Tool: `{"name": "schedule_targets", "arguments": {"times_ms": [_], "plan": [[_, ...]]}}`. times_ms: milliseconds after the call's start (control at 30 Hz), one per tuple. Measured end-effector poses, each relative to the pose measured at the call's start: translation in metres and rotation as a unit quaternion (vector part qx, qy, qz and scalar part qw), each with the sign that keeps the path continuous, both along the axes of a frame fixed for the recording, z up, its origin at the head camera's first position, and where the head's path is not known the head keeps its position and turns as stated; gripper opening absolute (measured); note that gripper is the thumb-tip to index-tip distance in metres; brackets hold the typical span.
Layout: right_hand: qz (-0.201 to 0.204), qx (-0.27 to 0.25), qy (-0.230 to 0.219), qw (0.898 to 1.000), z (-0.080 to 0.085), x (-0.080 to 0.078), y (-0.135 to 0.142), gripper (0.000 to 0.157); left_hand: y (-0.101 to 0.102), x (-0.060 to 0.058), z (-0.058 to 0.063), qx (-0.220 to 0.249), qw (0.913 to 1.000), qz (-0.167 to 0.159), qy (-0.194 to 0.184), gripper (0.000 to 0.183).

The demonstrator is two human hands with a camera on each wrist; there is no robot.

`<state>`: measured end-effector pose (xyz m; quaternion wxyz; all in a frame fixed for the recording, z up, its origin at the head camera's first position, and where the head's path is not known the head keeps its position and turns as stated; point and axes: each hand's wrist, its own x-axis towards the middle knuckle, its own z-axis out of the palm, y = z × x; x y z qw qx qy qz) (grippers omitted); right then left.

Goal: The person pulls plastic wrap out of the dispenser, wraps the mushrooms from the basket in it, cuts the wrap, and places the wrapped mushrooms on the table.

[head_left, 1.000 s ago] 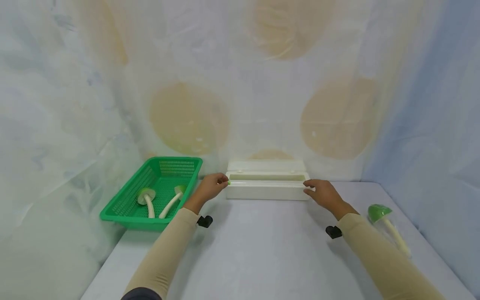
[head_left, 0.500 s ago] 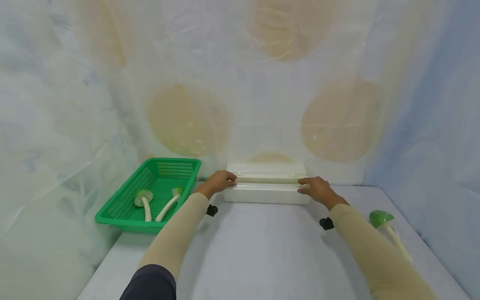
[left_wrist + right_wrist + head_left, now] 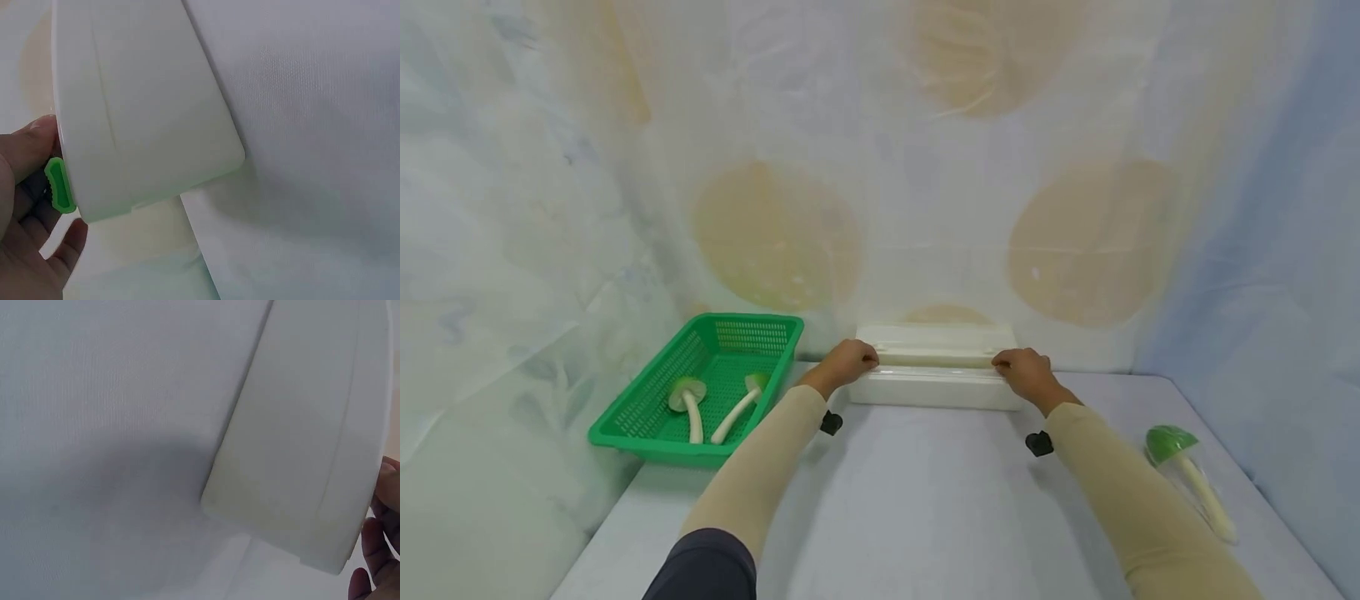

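A long white cling film dispenser (image 3: pixel 936 392) lies at the table's back, its lid (image 3: pixel 936 335) raised behind it. A clear strip runs along its front top edge, and a green slide cutter (image 3: pixel 60 185) sits at the left end. My left hand (image 3: pixel 847 361) pinches with thumb and finger at the opening's left end, beside the cutter. At the other end my right hand (image 3: pixel 1028 372) pinches likewise. The cling film between the fingers is too clear to make out. In the right wrist view, curled fingers (image 3: pixel 375 547) show at the box's edge.
On the left stands a green basket (image 3: pixel 647 446) with two toy mushrooms, one of them a green-capped mushroom (image 3: pixel 687 396). A mushroom in clear wrap (image 3: pixel 1198 492) lies at the right of the white table (image 3: pixel 925 508). Plastic sheeting hangs behind and at both sides.
Both hands have moved inward from the dispenser's ends to over its opening, and the fingers have closed to a pinch. The basket and mushrooms have stayed put.
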<state>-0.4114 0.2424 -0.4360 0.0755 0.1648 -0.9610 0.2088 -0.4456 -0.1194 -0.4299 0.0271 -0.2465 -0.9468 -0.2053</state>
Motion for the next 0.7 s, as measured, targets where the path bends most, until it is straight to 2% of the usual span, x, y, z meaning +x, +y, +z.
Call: {"name": "schedule_targets", "arguments": {"times_ms": [200,333,533,667,700], "plan": [[0.019,0.006,-0.025,0.999,-0.001,-0.002,0.002,0.029,-0.001,0.0,0.0,-0.004,0.9997,0.015,0.021,0.017],[0.029,0.024,-0.052,0.998,0.004,-0.004,0.008,0.037,-0.002,-0.001,0.001,-0.006,0.9996,0.007,0.028,0.017],[0.025,0.041,-0.051,0.998,0.009,-0.007,0.016,0.021,0.0,-0.005,-0.002,-0.026,0.9993,0.002,0.024,0.021],[0.02,0.04,-0.036,0.998,0.006,-0.008,0.017,0.021,0.001,-0.007,-0.004,-0.027,0.9995,-0.004,0.013,0.023],[0.017,0.037,-0.033,0.999,0.005,-0.009,0.017,0.022,0.001,-0.007,-0.004,-0.031,0.9992,-0.012,0.024,0.023]]}}
